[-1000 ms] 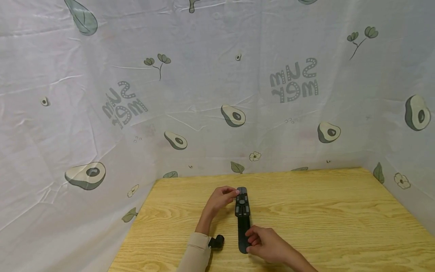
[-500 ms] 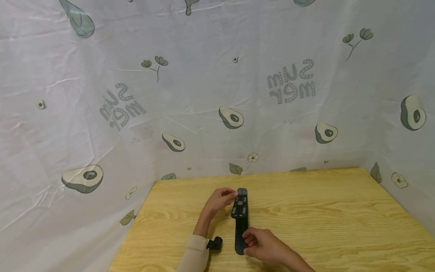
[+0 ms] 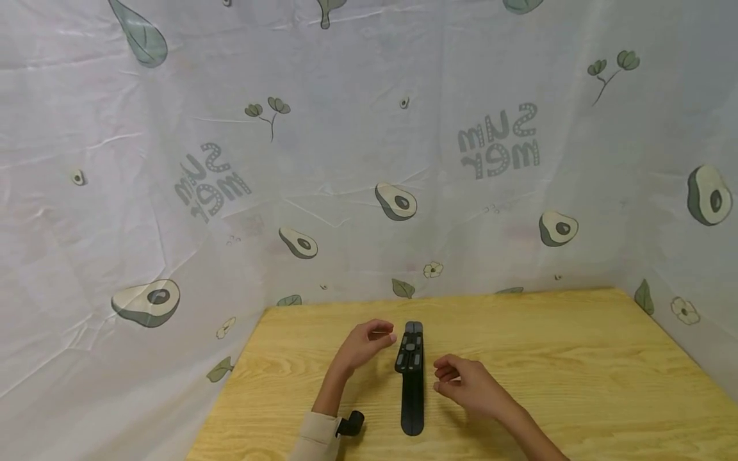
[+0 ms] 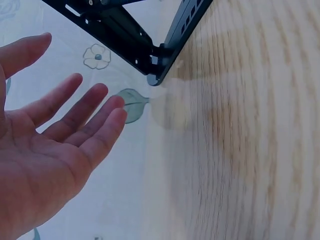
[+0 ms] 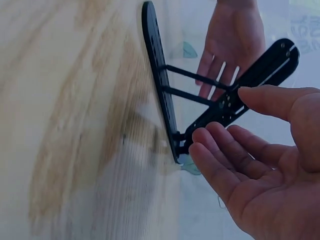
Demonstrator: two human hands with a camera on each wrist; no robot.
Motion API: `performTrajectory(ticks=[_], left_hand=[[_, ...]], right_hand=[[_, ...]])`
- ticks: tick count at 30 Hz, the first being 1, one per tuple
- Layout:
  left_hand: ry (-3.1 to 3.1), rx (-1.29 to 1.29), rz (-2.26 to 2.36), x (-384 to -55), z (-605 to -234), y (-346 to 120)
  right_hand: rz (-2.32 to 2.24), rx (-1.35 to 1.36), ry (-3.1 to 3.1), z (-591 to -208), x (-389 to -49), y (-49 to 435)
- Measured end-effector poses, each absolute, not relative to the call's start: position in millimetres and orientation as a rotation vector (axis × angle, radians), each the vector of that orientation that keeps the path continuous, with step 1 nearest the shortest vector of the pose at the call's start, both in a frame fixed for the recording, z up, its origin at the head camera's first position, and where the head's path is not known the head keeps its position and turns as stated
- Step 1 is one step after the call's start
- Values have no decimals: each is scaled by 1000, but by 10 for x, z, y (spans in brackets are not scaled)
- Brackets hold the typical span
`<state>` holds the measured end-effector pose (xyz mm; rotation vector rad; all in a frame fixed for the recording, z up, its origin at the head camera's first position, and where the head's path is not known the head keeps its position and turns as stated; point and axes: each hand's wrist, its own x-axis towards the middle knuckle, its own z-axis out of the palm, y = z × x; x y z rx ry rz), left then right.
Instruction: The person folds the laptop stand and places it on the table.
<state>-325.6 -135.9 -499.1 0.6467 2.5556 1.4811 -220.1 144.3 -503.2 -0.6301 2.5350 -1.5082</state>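
A black folding stand, like a laptop stand (image 3: 412,400), stands on the wooden table. Its long base (image 5: 159,75) lies along the tabletop, and its upper arm (image 5: 270,65) slants up from the hinge, propped by two thin struts (image 5: 192,75). Grey pads (image 3: 410,347) line the top of that arm. To the left of the stand is my left hand (image 3: 360,346), fingers relaxed and apart from it. My right hand (image 3: 469,384) hovers on the other side, loosely curved, with a gap to the stand in the head view. Neither hand holds anything.
A light wood-grain table (image 3: 548,346) spreads around the stand. White fabric (image 3: 346,141) with avocado prints hangs behind it and at both sides. On my left wrist sits a small black device (image 3: 350,424) by the sleeve.
The stand's upper arm has tilted up from its base. My right hand has let go of the base and moved up and right. My left hand has drawn back left from the upper arm.
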Motion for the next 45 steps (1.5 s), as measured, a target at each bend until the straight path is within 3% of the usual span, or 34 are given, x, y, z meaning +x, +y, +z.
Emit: performTrajectory(ticks=[24,45], left_hand=[[2393,915,1589,-2994,-5149,-1304],[2480,879,1590,-3036,-5229,-1172]], right_hand=[[-1614,-503,2715,-5108,-2422,1347],[-1439,-647,2896,-5207,-2603,1081]])
